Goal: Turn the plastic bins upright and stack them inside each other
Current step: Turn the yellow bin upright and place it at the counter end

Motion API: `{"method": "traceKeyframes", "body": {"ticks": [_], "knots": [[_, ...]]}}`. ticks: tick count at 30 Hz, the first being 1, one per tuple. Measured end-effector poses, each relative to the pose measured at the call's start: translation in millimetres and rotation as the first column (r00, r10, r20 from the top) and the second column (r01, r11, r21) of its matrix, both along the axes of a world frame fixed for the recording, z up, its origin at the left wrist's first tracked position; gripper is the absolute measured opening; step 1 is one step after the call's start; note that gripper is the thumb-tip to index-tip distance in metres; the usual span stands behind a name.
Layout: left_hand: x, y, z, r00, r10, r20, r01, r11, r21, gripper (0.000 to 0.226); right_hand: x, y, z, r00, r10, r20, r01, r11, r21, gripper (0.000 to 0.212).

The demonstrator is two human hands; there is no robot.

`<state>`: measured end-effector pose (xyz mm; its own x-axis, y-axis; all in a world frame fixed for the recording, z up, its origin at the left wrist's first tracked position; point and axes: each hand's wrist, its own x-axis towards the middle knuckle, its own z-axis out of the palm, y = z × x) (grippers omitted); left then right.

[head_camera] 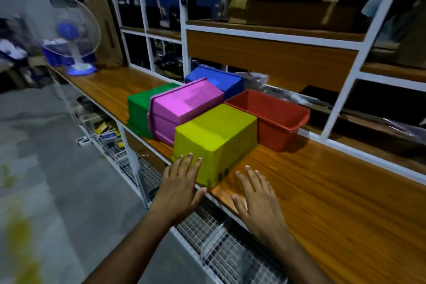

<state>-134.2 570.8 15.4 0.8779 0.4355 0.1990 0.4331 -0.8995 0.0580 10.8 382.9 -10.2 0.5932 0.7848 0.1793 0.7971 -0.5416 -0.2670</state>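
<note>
1. Head view, work surface: a long wooden shelf [322,191] with a white frame carries five plastic bins grouped near its front edge.
2. Yellow bin [214,138]: upside down, base uppermost, nearest the person, at the front edge of the shelf.
3. Red bin [276,120]: upright, open top showing, just beside the yellow bin on its right and behind it.
4. Pink bin [182,108]: overturned and tilted, leaning over the green bin [138,108], which sits upside down to the left. Blue bin [219,80]: overturned, at the back, partly hidden behind the pink one.
5. Left hand [179,187]: fingers straight and spread, fingertips against the near face of the yellow bin; nothing grasped.
6. Right hand [258,196]: flat, fingers extended, over the shelf just right of the yellow bin; whether it touches the wood cannot be told. Nothing grasped.
7. Writing and labels: none legible on any bin. A faint raised panel on the pink bin's base cannot be read.
8. Hard to make out: the frame is motion-blurred. A white and blue fan [71,34] stands at the far left end of the shelf. Cardboard boxes [288,2] on the upper shelves are smeared; crumpled clear plastic [255,80] lies behind the red bin. Wire mesh baskets [219,244] below the shelf hold contents too blurred to identify.
</note>
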Motion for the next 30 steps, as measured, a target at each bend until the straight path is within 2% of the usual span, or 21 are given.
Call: {"method": "traceKeyframes", "body": {"ticks": [8, 16, 22, 26, 30], "knots": [[86, 101, 11, 0.992, -0.115, -0.053, 0.117, 0.993, 0.034, 0.072, 48, 102, 1, 0.987, -0.13, -0.099, 0.143, 0.981, 0.135, 0.061], [148, 155, 15, 0.972, -0.232, -0.027, 0.232, 0.973, -0.002, 0.074, 82, 131, 11, 0.945, -0.271, -0.181, 0.304, 0.935, 0.185, 0.05], [181, 184, 14, 0.953, -0.287, -0.103, 0.284, 0.958, -0.039, 0.087, 86, 152, 18, 0.913, -0.328, -0.242, 0.38, 0.899, 0.218, 0.051], [187, 187, 18, 0.948, -0.291, -0.127, 0.276, 0.953, -0.126, 0.088, 88, 179, 19, 0.844, -0.418, -0.336, 0.512, 0.816, 0.269, 0.05], [191, 183, 18, 0.95, -0.289, -0.115, 0.272, 0.952, -0.142, 0.067, 97, 199, 13, 0.761, -0.49, -0.424, 0.619, 0.743, 0.253, 0.055]]}}
